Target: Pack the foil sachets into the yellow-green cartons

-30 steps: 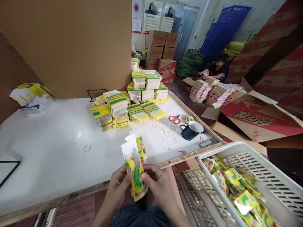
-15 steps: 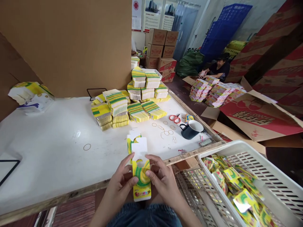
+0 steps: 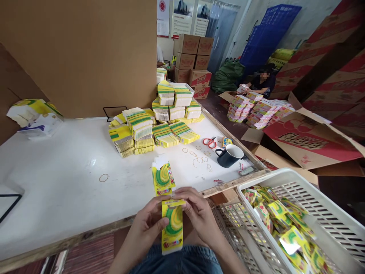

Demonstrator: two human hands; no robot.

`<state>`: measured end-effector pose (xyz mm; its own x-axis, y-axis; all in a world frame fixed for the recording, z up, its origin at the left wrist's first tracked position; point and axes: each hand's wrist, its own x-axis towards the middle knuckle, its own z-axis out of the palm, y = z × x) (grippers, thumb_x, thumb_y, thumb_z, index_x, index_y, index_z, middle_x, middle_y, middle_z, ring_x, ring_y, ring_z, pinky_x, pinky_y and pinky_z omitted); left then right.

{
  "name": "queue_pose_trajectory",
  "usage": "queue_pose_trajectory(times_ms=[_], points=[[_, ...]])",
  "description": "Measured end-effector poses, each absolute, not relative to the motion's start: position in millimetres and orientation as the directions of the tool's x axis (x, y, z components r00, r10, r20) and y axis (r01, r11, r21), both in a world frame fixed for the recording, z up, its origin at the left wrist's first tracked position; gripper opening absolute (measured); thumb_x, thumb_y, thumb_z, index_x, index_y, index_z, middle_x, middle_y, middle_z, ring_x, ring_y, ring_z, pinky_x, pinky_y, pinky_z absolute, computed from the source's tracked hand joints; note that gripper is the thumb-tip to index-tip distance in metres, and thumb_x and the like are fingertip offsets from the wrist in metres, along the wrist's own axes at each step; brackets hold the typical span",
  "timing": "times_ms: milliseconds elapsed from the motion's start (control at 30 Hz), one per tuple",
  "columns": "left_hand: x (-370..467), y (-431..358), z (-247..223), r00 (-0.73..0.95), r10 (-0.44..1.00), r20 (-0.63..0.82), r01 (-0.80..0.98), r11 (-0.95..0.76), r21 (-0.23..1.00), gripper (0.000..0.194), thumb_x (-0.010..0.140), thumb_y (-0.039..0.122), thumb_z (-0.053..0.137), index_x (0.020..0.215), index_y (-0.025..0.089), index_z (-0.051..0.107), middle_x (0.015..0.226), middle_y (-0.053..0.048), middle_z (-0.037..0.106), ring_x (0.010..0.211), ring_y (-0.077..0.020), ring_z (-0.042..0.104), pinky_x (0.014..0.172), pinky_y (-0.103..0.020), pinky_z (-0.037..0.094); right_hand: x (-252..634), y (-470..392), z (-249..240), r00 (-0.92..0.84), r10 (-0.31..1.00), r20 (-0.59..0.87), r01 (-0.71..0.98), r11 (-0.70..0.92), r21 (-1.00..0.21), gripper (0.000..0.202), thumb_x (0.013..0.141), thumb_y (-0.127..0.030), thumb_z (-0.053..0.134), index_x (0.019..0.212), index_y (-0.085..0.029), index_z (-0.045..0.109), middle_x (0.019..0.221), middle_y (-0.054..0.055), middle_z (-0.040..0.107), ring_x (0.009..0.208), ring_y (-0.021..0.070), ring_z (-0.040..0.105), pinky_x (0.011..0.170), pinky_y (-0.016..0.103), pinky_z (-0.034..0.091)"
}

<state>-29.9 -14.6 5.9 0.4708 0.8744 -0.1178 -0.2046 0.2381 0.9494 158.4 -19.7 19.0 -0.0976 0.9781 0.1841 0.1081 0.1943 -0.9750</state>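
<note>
A small yellow-and-green printed carton (image 3: 172, 224) is held between both hands over my lap, its top flap folded down. My left hand (image 3: 151, 219) grips its left edge, thumb on the printed front. At the top right corner, my right hand (image 3: 196, 213) pinches the folded flap with its thumb in front. Just beyond, on the white table (image 3: 68, 198), lies another flat yellow-and-green carton (image 3: 163, 177) with a white end. Bundles of flat cartons (image 3: 139, 123) are stacked farther back.
Right of the table, a white plastic basket (image 3: 288, 173) holds many yellow cartons. A dark mug (image 3: 229, 156), red-handled scissors (image 3: 210, 142) and several rubber bands (image 3: 200, 159) lie near the table's right edge. A co-worker (image 3: 264, 82) sits behind pink boxes (image 3: 264, 110).
The carton's upright white top flap has been folded down toward me. My right thumb has moved up from the carton's front to its top corner.
</note>
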Motion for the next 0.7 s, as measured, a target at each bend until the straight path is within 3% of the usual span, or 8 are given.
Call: queue_pose_trajectory(times_ms=[100,233,400,533,700], points=[[-31,-15,1,0.418,0.897,-0.147,-0.129,0.218,0.967,0.046,0.084,0.030,0.065,0.129,0.025,0.055,0.123,-0.010,0.067,0.101,-0.0276,0.068,0.090,-0.041,0.054,164,-20,23,-0.171,0.981,0.096,0.105,0.115,-0.988,0.032,0.092,-0.047,0.051,0.100,-0.022,0.070,0.090,0.006,0.064,0.090,0.0218,0.060,0.079,0.032,0.048],[-28,-19,-5,0.401,0.906,-0.137,-0.051,0.172,0.984,0.047,0.088,0.031,0.060,0.133,0.026,0.051,0.130,-0.010,0.063,0.110,-0.0284,0.064,0.092,-0.041,0.053,157,-20,15,-0.216,0.970,-0.116,0.125,-0.091,-0.988,0.032,0.083,-0.025,0.063,0.113,-0.023,0.051,0.072,-0.003,0.066,0.059,0.0143,0.057,0.054,0.022,0.041],[-25,-20,-5,0.397,0.912,-0.106,-0.092,0.155,0.984,0.044,0.089,0.030,0.058,0.132,0.026,0.049,0.137,-0.010,0.058,0.123,-0.0273,0.056,0.102,-0.040,0.046,145,-19,3,-0.065,0.997,-0.045,0.396,-0.015,-0.918,0.029,0.080,-0.014,0.059,0.106,-0.023,0.051,0.057,-0.007,0.056,0.052,0.0151,0.053,0.049,0.022,0.035],[-29,-16,-2,0.414,0.901,-0.128,-0.200,0.227,0.953,0.045,0.085,0.029,0.065,0.128,0.026,0.050,0.124,-0.009,0.068,0.113,-0.0276,0.063,0.093,-0.039,0.052,149,-23,8,-0.099,0.995,0.026,0.351,0.059,-0.934,0.030,0.083,-0.022,0.063,0.111,-0.024,0.055,0.066,-0.004,0.062,0.058,0.0169,0.059,0.054,0.024,0.041],[-23,-17,-2,0.422,0.896,-0.138,-0.241,0.258,0.936,0.038,0.081,0.026,0.069,0.117,0.026,0.057,0.114,-0.006,0.073,0.100,-0.0254,0.069,0.081,-0.033,0.056,146,-23,5,0.017,0.993,0.117,0.240,0.109,-0.965,0.015,0.091,-0.031,0.055,0.096,-0.020,0.064,0.079,0.002,0.065,0.071,0.0165,0.061,0.064,0.024,0.046]])
